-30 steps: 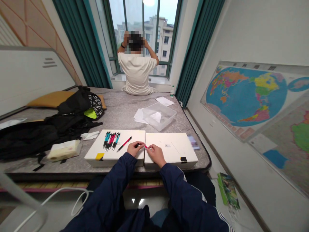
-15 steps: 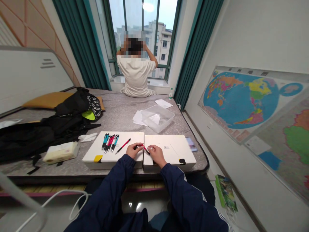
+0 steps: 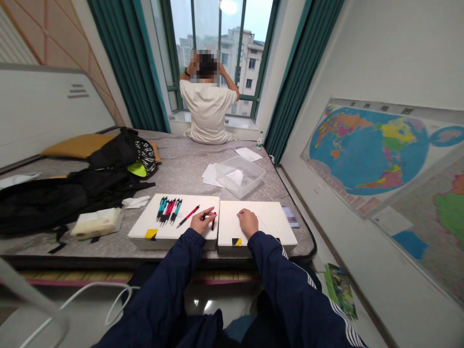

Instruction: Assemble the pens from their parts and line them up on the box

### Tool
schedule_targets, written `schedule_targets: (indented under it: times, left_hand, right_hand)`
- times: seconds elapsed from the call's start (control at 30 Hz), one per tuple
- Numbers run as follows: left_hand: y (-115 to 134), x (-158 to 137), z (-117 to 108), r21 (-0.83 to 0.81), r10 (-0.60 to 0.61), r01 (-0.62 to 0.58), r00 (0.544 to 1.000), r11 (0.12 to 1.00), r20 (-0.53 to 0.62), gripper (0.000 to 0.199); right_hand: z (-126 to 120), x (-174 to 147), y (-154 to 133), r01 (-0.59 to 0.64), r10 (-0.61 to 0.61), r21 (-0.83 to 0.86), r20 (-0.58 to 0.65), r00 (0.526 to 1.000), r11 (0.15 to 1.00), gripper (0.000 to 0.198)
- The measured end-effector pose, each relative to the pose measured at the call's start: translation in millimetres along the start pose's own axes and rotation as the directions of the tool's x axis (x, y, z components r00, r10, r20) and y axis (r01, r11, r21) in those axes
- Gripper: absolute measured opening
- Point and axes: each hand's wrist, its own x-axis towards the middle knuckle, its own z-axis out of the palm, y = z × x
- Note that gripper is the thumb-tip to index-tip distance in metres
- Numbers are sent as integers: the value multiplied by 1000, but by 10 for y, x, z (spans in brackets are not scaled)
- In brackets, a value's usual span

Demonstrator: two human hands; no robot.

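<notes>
My left hand [image 3: 202, 223] is closed over the left white box [image 3: 141, 230], pinching a dark pen part [image 3: 204, 216]. Just by its fingertips is a red pen barrel [image 3: 213, 221]; I cannot tell whether the hand holds it or it rests on the box. My right hand [image 3: 248, 223] is above the right white box [image 3: 268, 209], fingers curled in a pinch; anything in them is too small to make out. Left of my left hand lies a red and black pen [image 3: 188, 216]. Beyond it, several blue and red pens [image 3: 168, 211] lie side by side.
Behind the boxes stands a clear plastic tub [image 3: 250, 180] beside white papers [image 3: 211, 175]. A tissue pack [image 3: 97, 223] and black bags [image 3: 72, 188] lie at left. A phone [image 3: 290, 217] lies right of the boxes. A person [image 3: 209, 108] sits by the window, back turned.
My hands have moved apart; the red pen between them has come apart or been let go by the right hand. My right hand has shifted right and uncovered a yellow and black tab.
</notes>
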Motion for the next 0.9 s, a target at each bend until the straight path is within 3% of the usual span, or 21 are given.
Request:
schedule_targets:
  times: [0.2, 0.37, 0.53, 0.6, 0.67, 0.77, 0.9]
  left_hand:
    - [-43, 19, -27, 46, 55, -58, 996, 997, 66, 57]
    - [-42, 8, -29, 93, 63, -70, 995, 993, 79, 58]
    - [-25, -12, -25, 167, 74, -94, 990, 982, 119, 49]
    - [-14, -21, -22, 196, 98, -130, 981, 972, 167, 43]
    - [-6, -31, -12, 222, 117, -163, 971, 961, 207, 39]
    - [7, -51, 23, 273, 153, -222, 955, 936, 253, 36]
    - [25, -78, 79, 318, 211, -314, 924, 895, 320, 28]
  right_hand:
    - [-80, -44, 134, 82, -82, -5, -54, 995, 997, 32]
    - [-106, -18, 204, 109, -108, 24, -41, 993, 994, 18]
    - [-57, -36, 145, 111, -99, 212, -65, 993, 971, 17]
    - [32, -71, 32, 122, -112, 418, -48, 993, 900, 24]
    - [155, -111, -122, 98, -138, 657, 10, 990, 747, 32]
    - [316, -161, -324, 51, -214, 827, 85, 973, 560, 39]
    - [361, -185, -375, 60, -295, 833, 126, 947, 550, 39]
